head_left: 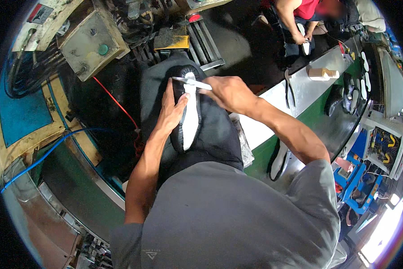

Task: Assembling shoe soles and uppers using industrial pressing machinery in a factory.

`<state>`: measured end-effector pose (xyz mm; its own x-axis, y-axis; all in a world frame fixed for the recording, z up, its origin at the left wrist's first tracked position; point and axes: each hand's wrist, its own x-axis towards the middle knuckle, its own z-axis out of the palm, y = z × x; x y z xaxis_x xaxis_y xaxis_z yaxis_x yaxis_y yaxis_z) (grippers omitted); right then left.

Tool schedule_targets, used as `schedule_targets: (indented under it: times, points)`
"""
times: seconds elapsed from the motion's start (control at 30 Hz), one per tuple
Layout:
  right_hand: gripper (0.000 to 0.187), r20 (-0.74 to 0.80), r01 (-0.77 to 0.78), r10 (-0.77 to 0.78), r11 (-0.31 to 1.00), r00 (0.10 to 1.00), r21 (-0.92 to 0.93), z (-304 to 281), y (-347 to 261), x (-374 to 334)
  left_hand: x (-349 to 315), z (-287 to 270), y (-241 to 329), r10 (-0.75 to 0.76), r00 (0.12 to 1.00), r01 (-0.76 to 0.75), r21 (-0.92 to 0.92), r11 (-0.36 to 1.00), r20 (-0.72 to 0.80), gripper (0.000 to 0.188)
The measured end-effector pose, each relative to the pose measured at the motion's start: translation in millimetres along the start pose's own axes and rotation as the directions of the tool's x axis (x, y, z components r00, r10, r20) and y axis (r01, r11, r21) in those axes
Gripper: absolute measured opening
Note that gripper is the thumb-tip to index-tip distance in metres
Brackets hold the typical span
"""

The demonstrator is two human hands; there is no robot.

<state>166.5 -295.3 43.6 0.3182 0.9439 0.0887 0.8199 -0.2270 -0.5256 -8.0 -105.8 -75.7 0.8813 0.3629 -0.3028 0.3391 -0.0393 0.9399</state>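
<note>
The person's left hand lay flat along the left side of a black shoe upper fitted with a white insole, fingers spread and pressed against it, thumb reaching onto the white. The shoe rested sole-up on the person's lap, on dark trousers, just above the centre of the view, its toe pointing toward twelve o'clock. The right hand came in from three o'clock, closed around a thin white tool that crossed the toe end of the shoe toward nine o'clock; whether its tip touched the insole could not be told. The two hands sat close together, one on each side of the shoe.

At eleven o'clock stood a grimy machine box with a green button. A red cable ran down from it, and a blue hose curved off toward eight o'clock. From two to three o'clock stretched a metal workbench carrying a pair of pliers, a pale block and more dark shoes. At one o'clock another person in a red top held a white sole in their hands.
</note>
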Motion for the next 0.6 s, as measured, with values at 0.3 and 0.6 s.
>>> schedule_targets:
  times: [0.3,0.6]
  points:
    - [0.036,0.045,-0.089,0.089,0.996,0.995,0.000,13,-13,-8,-4,-4,12,-0.090,0.994,0.082,0.113,0.990,0.067,0.119]
    - [0.034,0.030,-0.207,0.205,0.967,0.978,0.150,31,-44,-18,-14,-1,24,-0.022,1.000,0.017,0.187,0.982,0.023,0.116]
